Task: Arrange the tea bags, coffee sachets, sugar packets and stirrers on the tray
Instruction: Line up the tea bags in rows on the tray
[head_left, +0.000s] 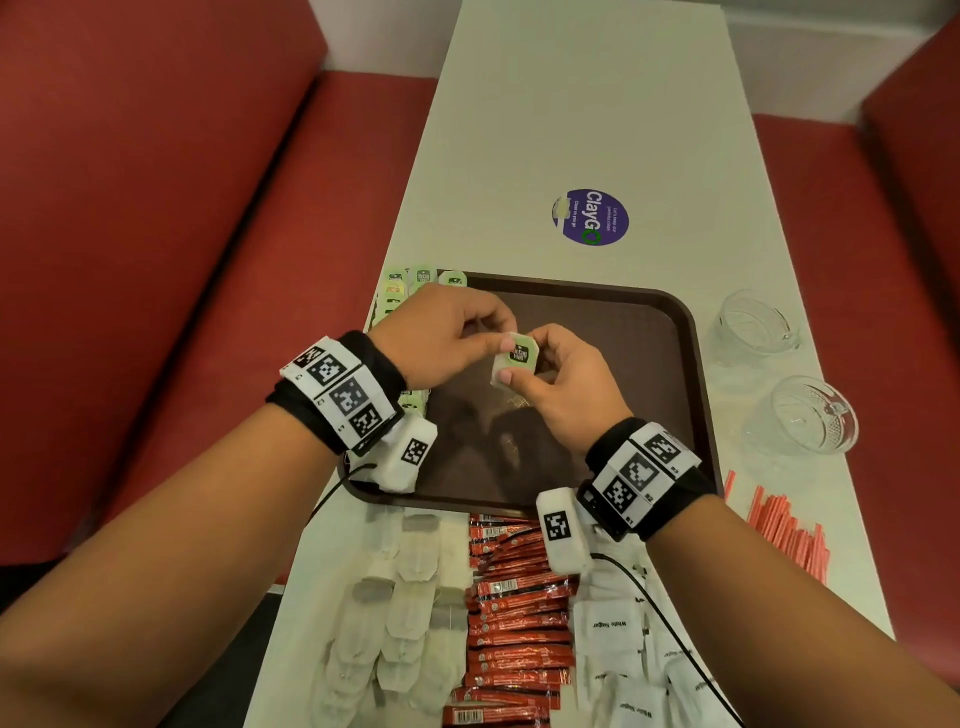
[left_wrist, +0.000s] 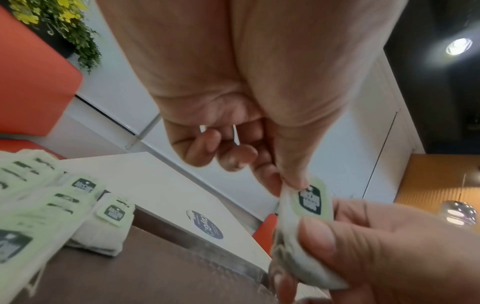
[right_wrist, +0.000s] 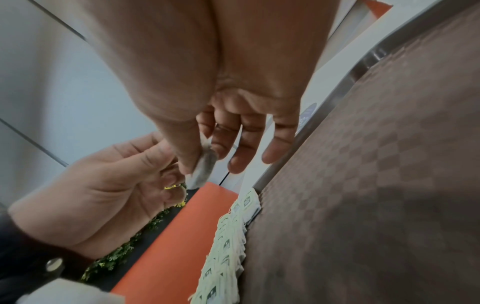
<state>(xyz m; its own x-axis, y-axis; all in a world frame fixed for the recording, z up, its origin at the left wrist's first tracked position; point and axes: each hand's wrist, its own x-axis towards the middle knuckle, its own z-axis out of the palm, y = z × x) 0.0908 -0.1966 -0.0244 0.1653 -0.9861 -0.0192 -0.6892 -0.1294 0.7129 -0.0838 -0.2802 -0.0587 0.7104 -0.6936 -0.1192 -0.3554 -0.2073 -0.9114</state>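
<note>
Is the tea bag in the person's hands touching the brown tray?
Apart. In the left wrist view, the tea bag hangs pinched between the left hand and right hand, with table showing between it and the tray.

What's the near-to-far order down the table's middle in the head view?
Red coffee sachets → brown tray, with the tea bag pinched above it by the left hand and right hand → round ClayGo sticker → bare white table.

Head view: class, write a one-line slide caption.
Both hands, left hand and right hand, pinch one tea bag above the brown tray.
</note>
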